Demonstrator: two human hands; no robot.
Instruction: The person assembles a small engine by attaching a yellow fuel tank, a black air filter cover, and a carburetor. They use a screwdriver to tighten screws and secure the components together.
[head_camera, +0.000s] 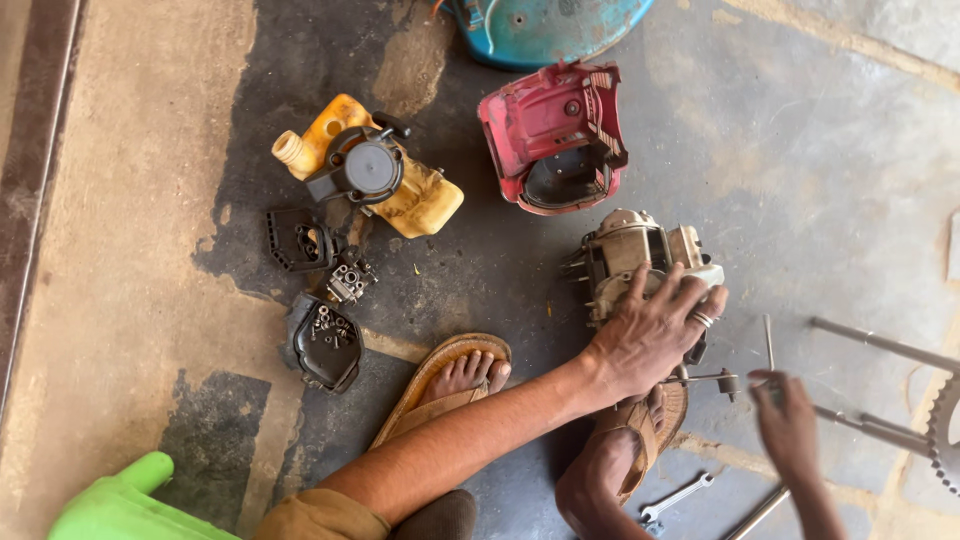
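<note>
**Engine block braced under left hand, T-handled tool at its side**

We find a small engine (640, 262) resting on the concrete floor (130, 300), between the person's sandalled feet and a red cover (553, 135). The left hand (650, 335) lies flat over its near side, fingers spread and pressing down; a ring shows on one finger. The right hand (787, 420) is blurred; it appears to pinch a thin T-handled tool (735, 378) whose shaft points toward the engine's lower edge. We cannot tell how tightly those fingers close.

We judge the step in hand to be disassembly of the engine: the block is being steadied while the tool is set against a fastener on its side. Whether the tip is seated cannot be seen, since the left hand hides it.

The next move, in our judgement, calls for firm downward pressure from the left hand while the tool turns, with its shaft kept in line with the fastener.

Parts lie well apart to the left: a yellow tank (372, 165), a carburettor (349, 282) and a black cover (325, 343) holding screws. A spanner (676, 497) lies near the right foot.
</note>
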